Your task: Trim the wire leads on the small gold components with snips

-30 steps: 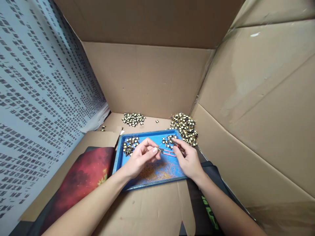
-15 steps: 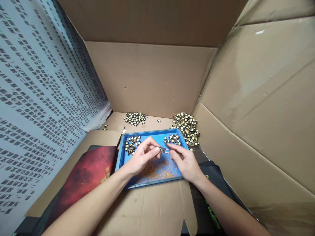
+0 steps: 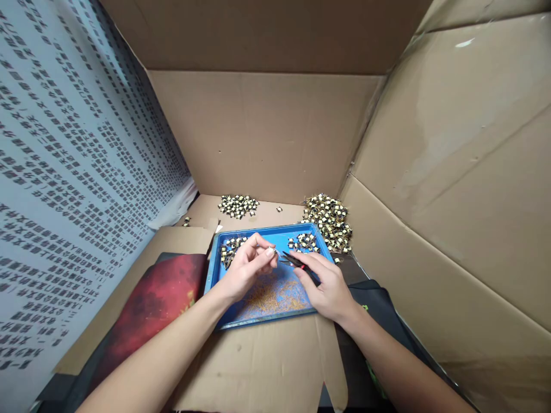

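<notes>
My left hand (image 3: pixel 245 268) is pinched over the blue tray (image 3: pixel 269 319), thumb against fingertips, on a small coil component (image 3: pixel 272 250) mostly covered by them. Fine wire ends seem to stick out toward the right. In my right hand (image 3: pixel 329 287) lies a pair of wire cutters (image 3: pixel 293 260) with dark blades and a bit of red at the handle. Its jaws are spread and point left, just short of the component. Cut copper-coloured wire bits (image 3: pixel 264 295) litter the tray floor below. Small black-and-yellow components lie in a left group (image 3: pixel 229 252) and a right group (image 3: pixel 303 242) inside the tray.
Behind the tray are a large heap of components (image 3: pixel 329 221) at right and a smaller pile (image 3: pixel 237 206) at left. Cardboard walls (image 3: pixel 267 132) enclose the back and right. A red patterned mat (image 3: pixel 155 310) lies left, a black one (image 3: pixel 374 298) right.
The cutters' jaws have parted and drawn slightly right, away from my left fingertips. My left hand has shifted a little left. The view has moved slightly.
</notes>
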### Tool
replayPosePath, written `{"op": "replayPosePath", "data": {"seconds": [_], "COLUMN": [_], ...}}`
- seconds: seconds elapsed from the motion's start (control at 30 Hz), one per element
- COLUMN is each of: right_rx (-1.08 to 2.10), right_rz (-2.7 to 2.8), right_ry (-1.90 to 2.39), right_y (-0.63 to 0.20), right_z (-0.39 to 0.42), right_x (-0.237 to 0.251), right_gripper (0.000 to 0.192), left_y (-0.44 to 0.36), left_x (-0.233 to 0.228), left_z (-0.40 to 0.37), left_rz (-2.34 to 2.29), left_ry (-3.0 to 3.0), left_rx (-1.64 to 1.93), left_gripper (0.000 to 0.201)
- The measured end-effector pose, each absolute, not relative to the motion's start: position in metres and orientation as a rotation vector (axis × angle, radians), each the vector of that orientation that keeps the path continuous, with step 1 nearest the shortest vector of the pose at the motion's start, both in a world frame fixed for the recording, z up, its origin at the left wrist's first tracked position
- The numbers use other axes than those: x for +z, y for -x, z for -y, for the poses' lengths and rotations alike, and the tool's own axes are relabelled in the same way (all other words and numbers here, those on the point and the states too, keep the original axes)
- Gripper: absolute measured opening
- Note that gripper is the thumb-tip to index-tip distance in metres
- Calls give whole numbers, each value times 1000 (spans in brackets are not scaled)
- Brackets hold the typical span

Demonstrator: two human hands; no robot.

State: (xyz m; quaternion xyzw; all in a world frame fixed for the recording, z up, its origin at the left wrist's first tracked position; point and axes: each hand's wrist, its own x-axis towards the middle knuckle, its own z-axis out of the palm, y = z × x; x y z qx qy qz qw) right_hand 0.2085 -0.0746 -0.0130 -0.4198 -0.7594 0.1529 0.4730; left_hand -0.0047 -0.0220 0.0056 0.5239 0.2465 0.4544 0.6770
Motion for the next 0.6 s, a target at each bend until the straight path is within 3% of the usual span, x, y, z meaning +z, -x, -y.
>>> {"op": "replayPosePath", "data": {"seconds": [0.2,0.6], "right_rx": [272,374], "right_rz": [1900,1830], "right_ry": [1006,1047], "right_y": [-209,-205], "right_z": [74,77], "right_x": [-15,-13], "right_gripper": [38,36], "left_y": [5,6], "left_x": [4,3], "left_z": [22,24], "left_rz": [-567,-588], "left_ry": [-1210,-1247], "left_rx": [1004,936], "left_gripper": [29,29]}}
